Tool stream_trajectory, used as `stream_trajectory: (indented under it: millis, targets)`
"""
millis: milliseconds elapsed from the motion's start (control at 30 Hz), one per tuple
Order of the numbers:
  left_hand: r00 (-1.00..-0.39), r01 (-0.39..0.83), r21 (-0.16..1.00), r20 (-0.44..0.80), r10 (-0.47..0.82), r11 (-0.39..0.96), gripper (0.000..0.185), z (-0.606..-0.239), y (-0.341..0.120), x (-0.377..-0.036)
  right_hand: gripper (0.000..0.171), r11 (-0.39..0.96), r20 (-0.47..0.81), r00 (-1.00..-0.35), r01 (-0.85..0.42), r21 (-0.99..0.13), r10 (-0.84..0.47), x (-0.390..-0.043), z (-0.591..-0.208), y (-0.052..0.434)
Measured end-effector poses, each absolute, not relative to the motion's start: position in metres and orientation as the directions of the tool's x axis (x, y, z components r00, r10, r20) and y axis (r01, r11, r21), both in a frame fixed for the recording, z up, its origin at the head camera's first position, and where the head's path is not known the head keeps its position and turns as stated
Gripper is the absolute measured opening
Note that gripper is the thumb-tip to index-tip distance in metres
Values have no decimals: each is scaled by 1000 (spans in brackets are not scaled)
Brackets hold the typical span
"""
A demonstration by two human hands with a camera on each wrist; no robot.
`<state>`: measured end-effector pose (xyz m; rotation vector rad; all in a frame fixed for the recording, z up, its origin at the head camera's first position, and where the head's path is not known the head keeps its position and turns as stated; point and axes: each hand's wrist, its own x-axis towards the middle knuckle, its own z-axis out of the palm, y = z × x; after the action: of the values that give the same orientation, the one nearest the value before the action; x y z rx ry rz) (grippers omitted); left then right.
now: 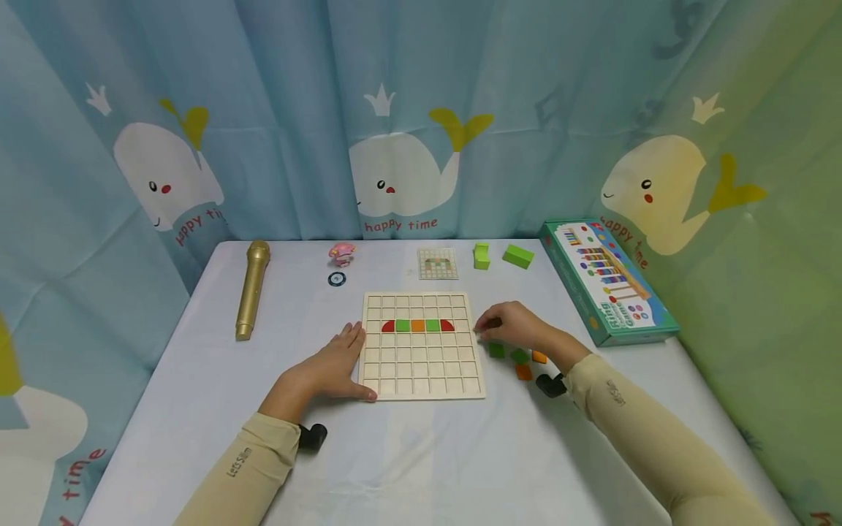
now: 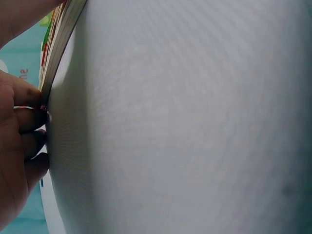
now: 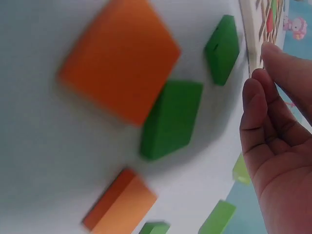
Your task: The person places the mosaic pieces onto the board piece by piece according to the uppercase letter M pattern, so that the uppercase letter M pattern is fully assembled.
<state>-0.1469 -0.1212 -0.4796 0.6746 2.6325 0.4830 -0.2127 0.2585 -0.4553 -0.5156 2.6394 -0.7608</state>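
A wooden grid board (image 1: 423, 346) lies flat at the middle of the white surface (image 1: 421, 453), with a row of red, green and orange tiles set in its cells. The left hand (image 1: 332, 365) rests flat against the board's left edge, fingers straight. The right hand (image 1: 516, 326) hovers at the board's right edge, fingers loosely curled and holding nothing, above loose green and orange tiles (image 1: 520, 361). The tiles look small, light and rigid, best pinched by their side edges.

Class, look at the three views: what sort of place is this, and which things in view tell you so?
Probably a child's play corner: blue whale-print curtains enclose a white table bearing a gridded wooden puzzle board, small green and orange blocks and a gold toy microphone.
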Motion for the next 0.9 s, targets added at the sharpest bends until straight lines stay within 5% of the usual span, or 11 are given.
stream_trajectory:
  millis: [900]
  targets:
    - [-806,396,411,-273,525,821,127,-479,-121,-148,21,784,-229,-856,-277,-555,-464,-188,-456,287]
